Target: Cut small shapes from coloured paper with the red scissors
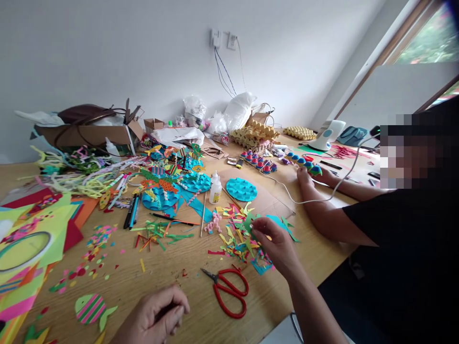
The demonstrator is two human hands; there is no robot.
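My right hand pinches a small piece of green paper between thumb and fingertips, above a pile of coloured paper scraps. Near the front edge, my left hand is loosely curled just above the table, and nothing shows in its fingers. Between the two hands lie red-handled scissors, blades pointing left. A paper fish with pink and green stripes rests left of my left hand.
A white glue bottle stands beside a blue egg-carton disc. Pipe cleaners and coloured sheets cover the left side. On the right, a co-worker's arm reaches over the table, near a white cable.
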